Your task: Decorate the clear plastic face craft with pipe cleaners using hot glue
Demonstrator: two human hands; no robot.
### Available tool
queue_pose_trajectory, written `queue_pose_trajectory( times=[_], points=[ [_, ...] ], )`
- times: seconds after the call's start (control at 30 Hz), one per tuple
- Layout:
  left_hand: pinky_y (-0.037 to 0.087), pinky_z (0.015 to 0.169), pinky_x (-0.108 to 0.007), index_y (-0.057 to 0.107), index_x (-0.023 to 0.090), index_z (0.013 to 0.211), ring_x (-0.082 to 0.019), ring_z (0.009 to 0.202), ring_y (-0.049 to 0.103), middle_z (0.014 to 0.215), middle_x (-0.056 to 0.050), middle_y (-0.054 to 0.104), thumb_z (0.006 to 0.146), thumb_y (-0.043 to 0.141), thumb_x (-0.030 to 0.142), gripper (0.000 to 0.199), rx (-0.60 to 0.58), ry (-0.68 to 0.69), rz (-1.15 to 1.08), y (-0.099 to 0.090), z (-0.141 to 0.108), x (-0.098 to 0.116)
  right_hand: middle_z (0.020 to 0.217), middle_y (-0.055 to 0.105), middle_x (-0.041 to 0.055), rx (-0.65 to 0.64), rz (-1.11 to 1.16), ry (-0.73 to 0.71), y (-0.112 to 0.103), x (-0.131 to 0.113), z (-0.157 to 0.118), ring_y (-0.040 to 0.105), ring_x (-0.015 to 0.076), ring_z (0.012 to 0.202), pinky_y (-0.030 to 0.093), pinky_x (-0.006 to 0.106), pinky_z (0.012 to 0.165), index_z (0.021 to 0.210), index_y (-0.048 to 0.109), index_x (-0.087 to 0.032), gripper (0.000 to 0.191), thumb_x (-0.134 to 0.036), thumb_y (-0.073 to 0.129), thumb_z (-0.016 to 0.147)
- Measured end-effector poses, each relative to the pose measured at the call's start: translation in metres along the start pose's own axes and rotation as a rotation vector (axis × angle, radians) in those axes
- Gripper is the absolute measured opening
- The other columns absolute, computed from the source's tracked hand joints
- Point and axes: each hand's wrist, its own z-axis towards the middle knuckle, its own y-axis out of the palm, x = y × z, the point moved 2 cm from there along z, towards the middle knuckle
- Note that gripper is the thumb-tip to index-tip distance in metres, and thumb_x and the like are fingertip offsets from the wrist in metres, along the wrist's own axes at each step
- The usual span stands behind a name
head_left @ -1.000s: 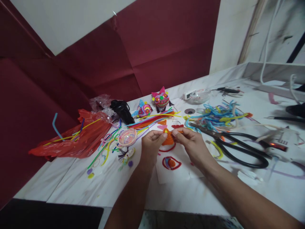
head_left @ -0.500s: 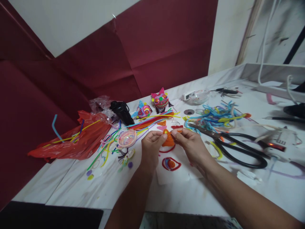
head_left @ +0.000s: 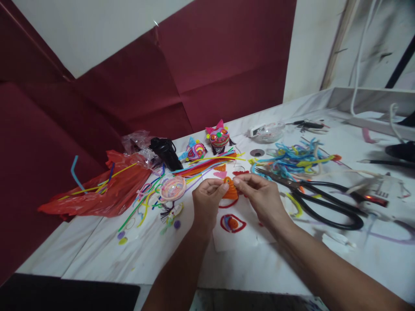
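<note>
Between both hands, an orange fuzzy pipe-cleaner piece [head_left: 230,191], wound in rows and narrowing at the top, is held above a white sheet [head_left: 223,245]. My left hand [head_left: 208,199] pinches its left edge between thumb and fingers. On the opposite side my right hand [head_left: 261,196] grips the upper right edge with thumb and forefinger. Below them on the sheet lies a red-rimmed eye shape [head_left: 233,223] with an orange centre. Small pink [head_left: 220,174] and red pieces [head_left: 241,172] sit just beyond the fingers.
Large black scissors [head_left: 319,196] lie right of my right hand, before tangled blue and yellow pipe cleaners [head_left: 292,157]. A glue gun [head_left: 382,194] is farther right. Two colourful animal-face crafts [head_left: 219,136] stand at the back. A red plastic bag [head_left: 97,190] and black holder [head_left: 166,152] are left.
The orange piece has turned slightly and shifted a little to the right between my fingers. Both hands keep their pinch, and the things on the table stay put.
</note>
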Motion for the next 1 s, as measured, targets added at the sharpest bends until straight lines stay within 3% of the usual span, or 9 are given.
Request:
queue_pose_trajectory(
  times=[0.17,0.37,0.8,1.0],
  points=[
    [0.051,0.063,-0.021,0.067,0.014,0.073,-0.010,0.061,0.065,0.066,-0.001,0.071,0.062,0.080,0.023,0.019,0.021,0.060,0.061,0.002,-0.002,0.002,0.070,0.073,0.0038,-0.012,-0.157,-0.121,0.002,-0.003,-0.004,0.061,0.0172,0.063,0.050,0.031,0.060,0.075,0.076,-0.020,0.032,-0.051,0.073,0.067],
    [0.052,0.067,-0.021,0.068,0.015,0.073,-0.011,0.067,0.066,0.071,-0.001,0.072,0.064,0.077,0.021,0.014,0.032,0.103,0.080,0.003,-0.002,0.002,0.086,0.076,0.0042,-0.098,-0.135,-0.153,0.005,-0.001,-0.009,0.068,0.0210,0.078,0.053,0.037,0.076,0.085,0.077,-0.023,0.025,-0.043,0.070,0.073],
    [0.054,0.073,-0.026,0.068,0.016,0.071,-0.014,0.076,0.067,0.086,-0.002,0.065,0.062,0.079,0.026,0.018,0.081,0.215,0.117,-0.001,-0.001,-0.006,0.083,0.074,0.0038,-0.053,-0.112,-0.226,0.007,0.002,-0.010,0.066,0.0189,0.078,0.052,0.035,0.073,0.082,0.076,-0.023,0.015,-0.035,0.071,0.075],
    [0.053,0.067,-0.026,0.060,0.017,0.087,-0.015,0.068,0.069,0.082,-0.002,0.067,0.062,0.081,0.029,0.035,0.041,0.106,0.019,0.004,-0.003,-0.006,0.083,0.073,0.0038,0.005,-0.127,-0.239,0.006,0.002,-0.011,0.066,0.0191,0.079,0.052,0.035,0.075,0.081,0.076,-0.023,0.017,-0.037,0.070,0.075]
  ],
)
